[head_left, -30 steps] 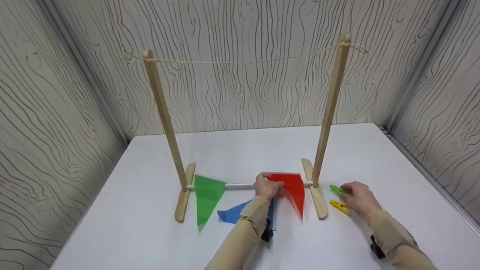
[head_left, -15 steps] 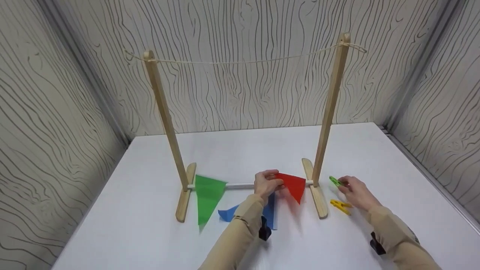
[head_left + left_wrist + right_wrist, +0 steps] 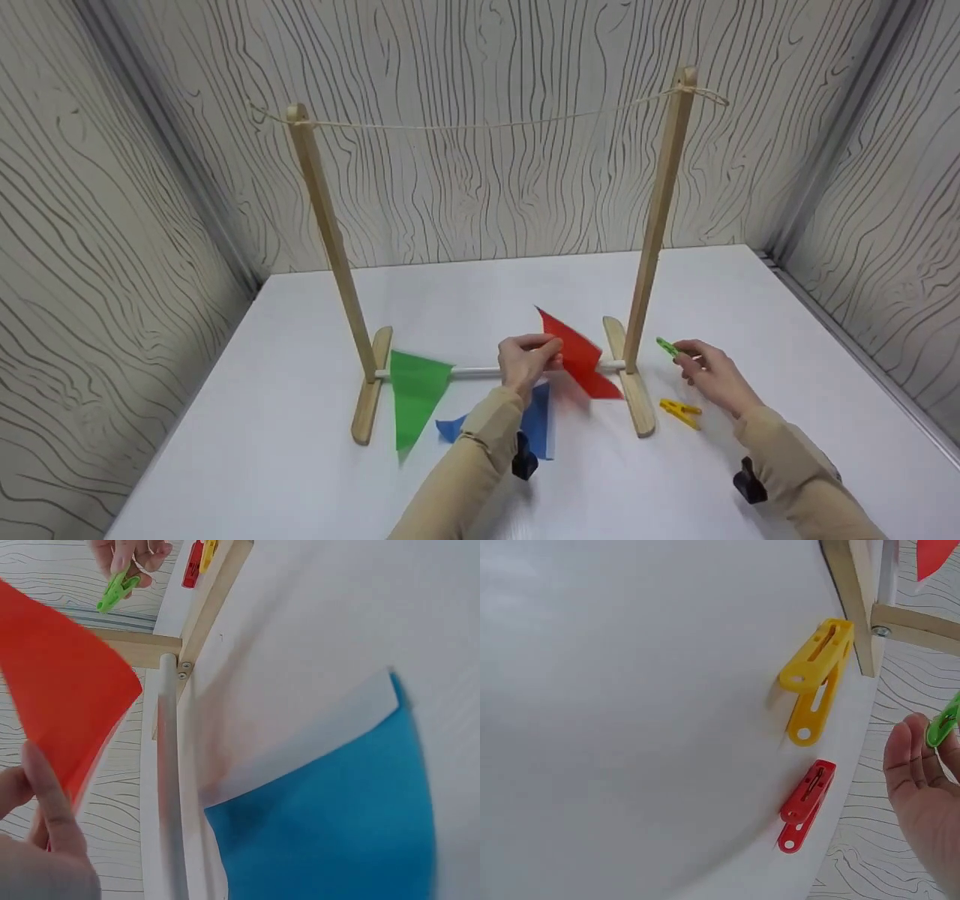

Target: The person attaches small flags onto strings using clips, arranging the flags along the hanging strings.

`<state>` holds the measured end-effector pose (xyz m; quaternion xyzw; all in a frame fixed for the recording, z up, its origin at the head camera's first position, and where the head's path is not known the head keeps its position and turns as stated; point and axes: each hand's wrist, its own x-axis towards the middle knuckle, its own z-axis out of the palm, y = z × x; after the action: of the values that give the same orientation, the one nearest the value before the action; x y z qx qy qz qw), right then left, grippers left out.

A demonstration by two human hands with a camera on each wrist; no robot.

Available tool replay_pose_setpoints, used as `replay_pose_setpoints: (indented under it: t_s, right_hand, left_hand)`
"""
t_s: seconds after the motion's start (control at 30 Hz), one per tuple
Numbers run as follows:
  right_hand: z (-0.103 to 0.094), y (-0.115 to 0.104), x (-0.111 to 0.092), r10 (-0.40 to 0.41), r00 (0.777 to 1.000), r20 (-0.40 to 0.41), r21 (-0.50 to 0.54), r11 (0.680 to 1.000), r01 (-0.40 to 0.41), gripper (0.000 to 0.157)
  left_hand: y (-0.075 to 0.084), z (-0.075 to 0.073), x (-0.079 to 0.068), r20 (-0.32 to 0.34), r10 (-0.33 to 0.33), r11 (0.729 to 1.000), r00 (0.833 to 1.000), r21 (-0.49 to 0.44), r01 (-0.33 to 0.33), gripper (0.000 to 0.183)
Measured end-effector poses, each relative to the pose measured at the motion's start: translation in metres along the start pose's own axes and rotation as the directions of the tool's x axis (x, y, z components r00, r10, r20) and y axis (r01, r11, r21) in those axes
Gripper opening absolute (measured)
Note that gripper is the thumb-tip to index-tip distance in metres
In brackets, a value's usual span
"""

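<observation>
My left hand (image 3: pixel 525 361) pinches a red pennant flag (image 3: pixel 576 352) between thumb and fingers, lifted above the table near the stand's white bar (image 3: pixel 476 372). To the right of the stand, my right hand (image 3: pixel 716 375) holds a green clothespin (image 3: pixel 666 348) by the fingertips, also raised. Beneath that hand lie a yellow clothespin (image 3: pixel 817 679) and a red clothespin (image 3: pixel 808 795); the red one is out of sight in the head view. A blue flag (image 3: pixel 541 426) lies under my left forearm, partly covered. A green flag (image 3: pixel 417 394) lies over the bar's left end.
Two wooden posts (image 3: pixel 327 225) stand upright on flat wooden feet (image 3: pixel 639 405), joined low down by the bar. A thin string (image 3: pixel 450 127) sags between their tops. The white table (image 3: pixel 255 405) meets patterned walls (image 3: pixel 480 195) at the back and sides.
My left hand has raised the red flag off the table, and the flag has swung and folded. My right hand has lifted the green clothespin up and away from the yellow one.
</observation>
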<state>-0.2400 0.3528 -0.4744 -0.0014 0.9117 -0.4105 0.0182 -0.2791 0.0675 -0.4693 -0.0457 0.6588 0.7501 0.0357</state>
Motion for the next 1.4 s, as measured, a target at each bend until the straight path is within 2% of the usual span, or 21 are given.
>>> replay_pose_setpoints:
  t_s: [0.17,0.33,0.4,0.47,0.5,0.63,0.77,0.9,1.0,1.03,1.17,1.2,1.4]
  right_hand:
    - [-0.004,-0.01,0.0,0.019,0.999,-0.051,0.141,0.99,-0.012,0.054]
    - [-0.005,-0.021,-0.001,0.029,0.993,-0.111,0.279,0.96,0.004,0.056]
    - [-0.005,-0.025,-0.001,0.04,0.991,-0.127,0.363,0.932,0.009,0.057]
    - [-0.005,-0.028,-0.001,0.049,0.989,-0.139,0.462,0.887,0.021,0.055]
    - [-0.005,-0.03,-0.001,0.054,0.988,-0.144,0.519,0.854,0.029,0.052]
    - [-0.004,-0.037,0.0,0.068,0.983,-0.168,0.721,0.689,0.076,0.029]
    - [-0.005,-0.045,0.0,0.097,0.98,-0.172,0.858,0.504,0.101,0.016]
    - [-0.01,-0.052,-0.001,0.123,0.984,-0.129,0.961,0.26,0.093,0.018]
    - [-0.015,-0.056,-0.002,0.108,0.991,-0.083,0.993,0.096,0.073,0.017]
    - [-0.016,-0.057,-0.003,0.099,0.993,-0.07,0.997,0.051,0.065,0.016]
    - [-0.019,-0.062,-0.004,0.047,0.998,-0.047,0.997,-0.053,0.049,0.018]
    - [-0.02,-0.063,-0.003,0.031,0.998,-0.048,0.996,-0.07,0.05,0.018]
    - [-0.027,-0.072,-0.001,-0.063,0.993,-0.098,0.99,-0.11,0.091,0.02]
  left_hand:
    - [0.01,0.0,-0.004,-0.06,0.001,1.0,0.998,-0.001,-0.001,0.016]
    - [0.015,0.003,-0.006,-0.12,0.003,0.999,0.993,0.032,0.001,0.018]
    - [0.017,0.005,-0.007,-0.133,0.016,0.999,0.991,0.029,-0.012,0.02]
    - [0.019,0.007,-0.008,-0.139,0.031,0.999,0.99,0.011,-0.03,0.022]
    - [0.02,0.008,-0.008,-0.14,0.038,0.999,0.989,-0.004,-0.039,0.023]
    - [0.026,0.01,-0.011,-0.144,0.069,0.992,0.987,-0.093,-0.083,0.025]
    - [0.032,0.012,-0.012,-0.148,0.067,0.981,0.987,-0.171,-0.092,0.032]
    - [0.041,0.013,-0.013,-0.132,0.04,0.971,0.991,-0.228,-0.069,0.048]
    - [0.047,0.013,-0.014,-0.112,0.021,0.957,0.994,-0.285,-0.052,0.056]
    - [0.049,0.013,-0.014,-0.105,0.02,0.952,0.994,-0.301,-0.051,0.058]
    - [0.055,0.013,-0.016,-0.083,0.009,0.936,0.996,-0.35,-0.038,0.062]
    - [0.057,0.013,-0.015,-0.076,0.008,0.932,0.997,-0.36,-0.035,0.063]
    - [0.068,0.013,-0.015,-0.03,0.008,0.929,1.0,-0.37,-0.019,0.065]
